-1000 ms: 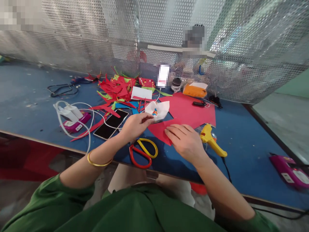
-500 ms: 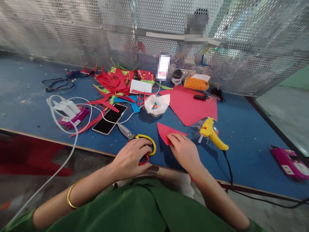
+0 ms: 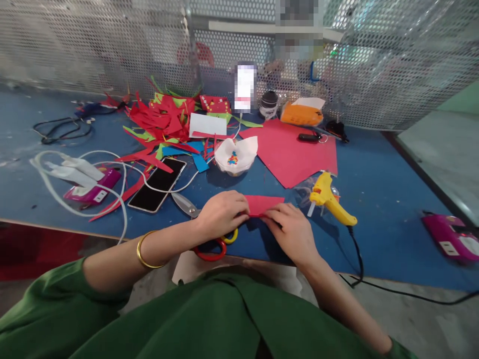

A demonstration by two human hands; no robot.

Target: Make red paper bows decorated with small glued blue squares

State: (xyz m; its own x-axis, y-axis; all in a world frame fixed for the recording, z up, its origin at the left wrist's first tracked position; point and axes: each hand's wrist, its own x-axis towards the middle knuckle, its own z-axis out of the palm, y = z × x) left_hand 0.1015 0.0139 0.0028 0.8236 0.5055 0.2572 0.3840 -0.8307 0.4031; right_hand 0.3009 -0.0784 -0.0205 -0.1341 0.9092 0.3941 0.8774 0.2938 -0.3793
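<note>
A small piece of red paper is held between my two hands near the table's front edge. My left hand pinches its left end, fingers closed. At the lower right edge of the paper, my right hand grips it with closed fingers. Below my left hand lie scissors with red and yellow handles, partly covered by that hand; their blades point away to the left. To the right of my right hand rests a yellow glue gun.
Behind the hands are a paper-lined bowl with small coloured pieces and a large red sheet. A black phone, white cables and a heap of red scraps lie left. A perforated metal screen borders the back.
My left hand has left the scissors and moved right to grip the red paper. The paper has turned and now lies between both hands. The view has shifted slightly.
</note>
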